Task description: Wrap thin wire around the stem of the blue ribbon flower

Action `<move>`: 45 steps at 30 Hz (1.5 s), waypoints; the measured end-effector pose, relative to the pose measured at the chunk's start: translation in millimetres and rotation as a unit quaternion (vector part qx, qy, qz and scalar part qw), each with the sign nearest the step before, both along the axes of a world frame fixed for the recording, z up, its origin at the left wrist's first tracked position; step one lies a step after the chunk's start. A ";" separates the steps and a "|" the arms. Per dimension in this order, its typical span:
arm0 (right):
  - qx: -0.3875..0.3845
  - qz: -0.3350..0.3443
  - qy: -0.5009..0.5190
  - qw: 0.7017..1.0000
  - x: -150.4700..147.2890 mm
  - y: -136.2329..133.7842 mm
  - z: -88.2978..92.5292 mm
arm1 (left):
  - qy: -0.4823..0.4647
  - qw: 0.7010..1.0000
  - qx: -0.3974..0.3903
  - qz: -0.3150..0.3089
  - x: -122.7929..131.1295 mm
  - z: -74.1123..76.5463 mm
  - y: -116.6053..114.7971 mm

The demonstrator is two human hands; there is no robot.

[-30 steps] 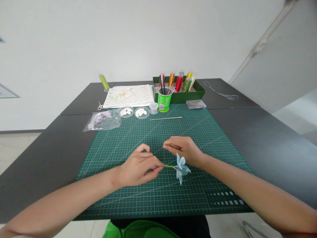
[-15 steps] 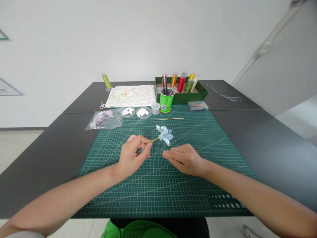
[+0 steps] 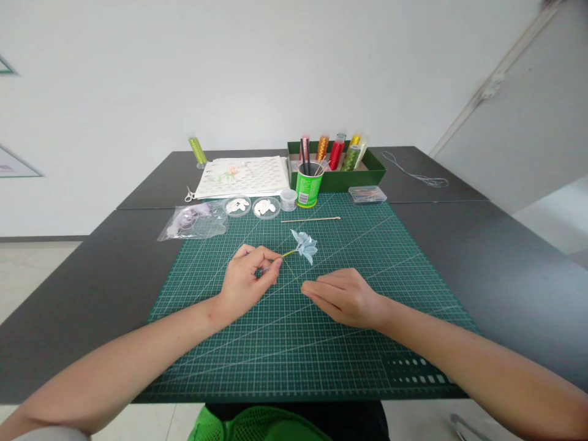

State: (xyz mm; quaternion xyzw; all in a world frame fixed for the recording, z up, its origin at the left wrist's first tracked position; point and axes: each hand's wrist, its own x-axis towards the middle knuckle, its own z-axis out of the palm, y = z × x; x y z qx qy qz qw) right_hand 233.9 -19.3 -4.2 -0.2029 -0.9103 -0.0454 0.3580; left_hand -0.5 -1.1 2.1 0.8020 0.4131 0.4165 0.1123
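A light blue artificial flower [image 3: 305,246] is held over the cutting mat, its petals pointing right. My left hand [image 3: 250,274] pinches its thin yellow-green stem [image 3: 288,253] between thumb and forefinger. From the pinch a fine greenish thread [image 3: 292,272] slants down to the fingertips of my right hand [image 3: 342,296]. Those fingers are closed on the thread's end, a little below and to the right of the flower. Part of the stem is hidden behind my left fingers.
The green cutting mat [image 3: 257,361] covers the table's middle. Behind the hands lie a thin rod [image 3: 310,219], two dishes of white pieces [image 3: 265,208], a plastic bag [image 3: 197,222] and a green can [image 3: 308,188]. A dark green box [image 3: 337,179] holds several thread spools.
The flower has turned slightly and my left hand has shifted up a little. The thread between the hands now shows more clearly. My right hand stays almost in place.
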 end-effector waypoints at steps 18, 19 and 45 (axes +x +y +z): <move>0.097 -0.065 0.040 0.992 1.1 -6.0 11.0 | 0.149 0.982 -0.020 -0.114 -3.4 -10.4 9.6; 0.098 -0.065 0.043 0.992 2.2 -5.5 12.2 | 0.160 0.978 -0.019 -0.132 -3.2 -10.3 8.2; -0.031 -0.070 0.086 0.993 6.1 7.7 6.0 | 0.168 0.941 -0.039 -0.292 4.9 4.8 -18.9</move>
